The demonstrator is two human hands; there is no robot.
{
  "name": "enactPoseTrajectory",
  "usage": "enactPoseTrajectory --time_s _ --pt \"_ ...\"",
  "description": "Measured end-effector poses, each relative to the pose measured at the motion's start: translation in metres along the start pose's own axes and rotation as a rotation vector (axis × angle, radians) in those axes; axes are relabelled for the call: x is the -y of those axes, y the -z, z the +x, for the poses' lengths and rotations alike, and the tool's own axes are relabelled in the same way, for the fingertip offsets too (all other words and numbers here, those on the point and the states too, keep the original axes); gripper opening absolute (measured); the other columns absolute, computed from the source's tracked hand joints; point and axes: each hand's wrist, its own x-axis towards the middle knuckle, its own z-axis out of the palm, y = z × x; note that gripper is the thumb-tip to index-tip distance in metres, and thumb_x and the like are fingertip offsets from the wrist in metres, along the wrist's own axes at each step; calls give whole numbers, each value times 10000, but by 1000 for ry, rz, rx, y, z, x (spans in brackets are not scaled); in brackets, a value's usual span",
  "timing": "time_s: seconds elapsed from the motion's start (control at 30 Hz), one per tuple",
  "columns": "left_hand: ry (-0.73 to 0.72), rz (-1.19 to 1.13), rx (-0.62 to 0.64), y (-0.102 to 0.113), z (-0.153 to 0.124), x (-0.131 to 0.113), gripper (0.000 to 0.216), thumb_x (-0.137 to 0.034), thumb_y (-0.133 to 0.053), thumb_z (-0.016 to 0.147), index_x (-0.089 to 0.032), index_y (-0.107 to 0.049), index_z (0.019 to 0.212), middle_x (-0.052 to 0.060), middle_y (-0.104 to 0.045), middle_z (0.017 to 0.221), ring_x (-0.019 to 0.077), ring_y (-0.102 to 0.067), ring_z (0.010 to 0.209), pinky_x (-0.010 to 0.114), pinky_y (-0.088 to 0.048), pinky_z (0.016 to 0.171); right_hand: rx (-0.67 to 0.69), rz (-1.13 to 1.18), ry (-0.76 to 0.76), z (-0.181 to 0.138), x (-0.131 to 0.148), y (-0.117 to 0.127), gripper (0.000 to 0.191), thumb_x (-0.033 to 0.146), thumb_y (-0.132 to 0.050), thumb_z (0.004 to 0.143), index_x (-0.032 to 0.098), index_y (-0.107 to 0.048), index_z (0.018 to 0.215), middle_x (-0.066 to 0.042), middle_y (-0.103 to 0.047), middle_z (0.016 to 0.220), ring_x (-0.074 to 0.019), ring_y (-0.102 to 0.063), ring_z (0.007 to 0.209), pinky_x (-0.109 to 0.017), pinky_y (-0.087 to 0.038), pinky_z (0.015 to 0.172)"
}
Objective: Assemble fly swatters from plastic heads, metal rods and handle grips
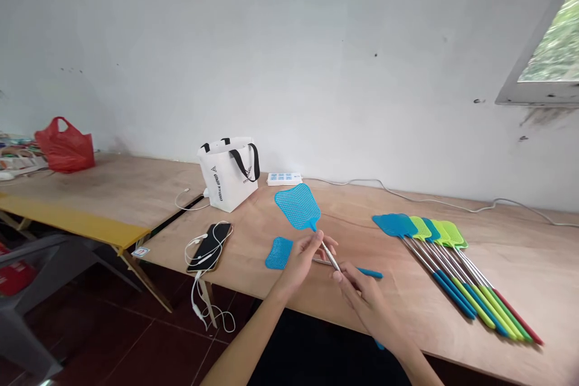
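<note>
A blue fly swatter (298,205) is held up over the wooden table (407,307), its mesh head tilted toward the wall. My left hand (304,257) pinches its metal rod just below the head. Lower down the same rod, my right hand (362,295) is closed around it near the handle. Under my hands a second blue swatter (279,253) lies flat on the table, its blue handle end (371,274) showing to the right of my right hand.
A row of several blue and green swatters (446,253) lies at the right. A phone (210,245) with white earphones sits near the table's front edge, a white tote bag (228,172) and a power strip (283,178) behind. A red plastic bag (66,146) rests far left.
</note>
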Motion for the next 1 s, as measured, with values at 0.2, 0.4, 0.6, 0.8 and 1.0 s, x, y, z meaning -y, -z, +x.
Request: enactPoseTrajectory --time_s 0.2,0.4,0.6,0.8,1.0 --pt "-105 -139 -49 -4 1 -2 570 -658 -526 946 -183 -578 636 35 -588 644 192 -590 723 337 -460 796 -27 -33 44 -5 -5 -14 435 587 -375 1028 235 -463 788 62 -365 644 -120 -341 569 -252 -270 532" --pt "-157 -359 -399 37 12 -19 545 -635 -761 788 -198 -472 638 -45 -432 624 128 -475 630 275 -426 683 6 -343 172 -4 0 -9 433 506 -338 1057 240 -596 835 12 -579 653 -156 -545 579 -257 -353 558" --pt "-237 -458 -430 59 6 -39 444 -491 -778 844 -188 -492 689 -49 -419 662 108 -452 603 249 -442 645 15 -511 207 -8 10 14 411 474 -341 1063 266 -646 884 -9 -679 745 -181 -645 677 -255 -420 623" --pt "-418 -550 -782 138 -1 -68 451 -422 -635 976 -183 -442 646 -60 -395 615 84 -420 548 188 -432 591 85 -573 85 -14 -19 75 460 543 -351 1042 250 -604 794 11 -600 642 -178 -583 622 -266 -382 614" --pt "-468 -470 -705 140 0 -64 463 -542 -707 891 -187 -502 674 -42 -462 634 108 -492 614 215 -456 619 21 -536 -1 -11 -25 105 486 601 -386 1000 244 -627 776 13 -581 651 -156 -524 602 -247 -377 581"
